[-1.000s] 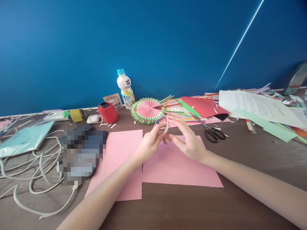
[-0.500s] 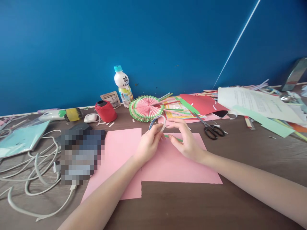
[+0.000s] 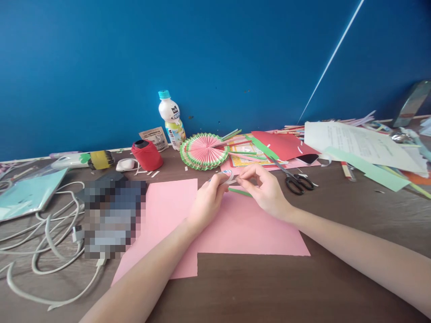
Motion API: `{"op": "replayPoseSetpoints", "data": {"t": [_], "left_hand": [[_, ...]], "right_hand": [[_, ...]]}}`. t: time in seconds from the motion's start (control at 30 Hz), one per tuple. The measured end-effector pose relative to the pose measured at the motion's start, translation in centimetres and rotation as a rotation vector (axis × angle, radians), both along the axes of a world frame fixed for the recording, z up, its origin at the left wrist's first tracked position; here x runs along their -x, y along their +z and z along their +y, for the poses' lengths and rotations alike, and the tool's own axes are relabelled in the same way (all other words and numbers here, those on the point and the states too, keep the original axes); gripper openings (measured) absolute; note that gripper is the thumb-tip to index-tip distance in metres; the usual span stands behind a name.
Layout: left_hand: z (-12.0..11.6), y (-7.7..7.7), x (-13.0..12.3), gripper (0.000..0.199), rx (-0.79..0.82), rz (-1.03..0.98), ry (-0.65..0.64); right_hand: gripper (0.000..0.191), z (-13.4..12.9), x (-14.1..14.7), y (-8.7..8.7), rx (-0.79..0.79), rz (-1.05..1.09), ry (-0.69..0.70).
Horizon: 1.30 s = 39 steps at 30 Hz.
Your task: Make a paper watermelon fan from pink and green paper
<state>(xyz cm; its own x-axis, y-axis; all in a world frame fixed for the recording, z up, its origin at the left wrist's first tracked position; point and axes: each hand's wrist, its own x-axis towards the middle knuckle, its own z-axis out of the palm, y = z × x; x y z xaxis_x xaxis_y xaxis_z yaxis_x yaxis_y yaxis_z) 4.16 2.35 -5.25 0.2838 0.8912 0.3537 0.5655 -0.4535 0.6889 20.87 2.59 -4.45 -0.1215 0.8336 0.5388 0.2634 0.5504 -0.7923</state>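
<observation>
My left hand (image 3: pixel 209 197) is closed around a roll of tape (image 3: pixel 229 176), a whitish ring with blue on its inner side. Beside it, my right hand (image 3: pixel 266 194) pinches at the roll's right edge, fingertips together; whatever sits between them is too small to make out. Both hands are above two pink paper sheets (image 3: pixel 249 237) lying on the table. A narrow green strip (image 3: pixel 239 192) shows just under the fingers. Behind the hands lies a pleated pink and green paper rosette (image 3: pixel 204 151).
Black-handled scissors (image 3: pixel 296 183) lie right of the hands. A bottle (image 3: pixel 171 121) and a red-wrapped roll (image 3: pixel 147 154) stand by the blue wall. White cables (image 3: pixel 40 251) tangle at left. Red paper (image 3: pixel 279 144) and a printed sheet (image 3: pixel 357 146) lie at back right.
The tape roll has tilted from upright to flatter. My right hand's spread fingers have come together in a pinch at the roll's edge.
</observation>
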Motion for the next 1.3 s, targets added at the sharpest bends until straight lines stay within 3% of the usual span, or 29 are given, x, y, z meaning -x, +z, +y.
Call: {"op": "replayPoseSetpoints", "data": {"t": [0.27,0.63,1.3], "left_hand": [[0.1,-0.4,0.1,0.015,-0.048,0.007,0.092],[0.0,-0.2,0.2,0.014,-0.05,-0.029,0.138],[0.3,0.0,0.3,0.019,0.005,-0.059,0.16]], "right_hand": [[0.015,0.7,-0.5,0.9,0.154,0.166,0.029],[0.016,0.8,-0.9,2.3,0.092,0.137,0.0],[0.02,1.6,-2.1,3.4,0.158,0.084,0.07]]}}
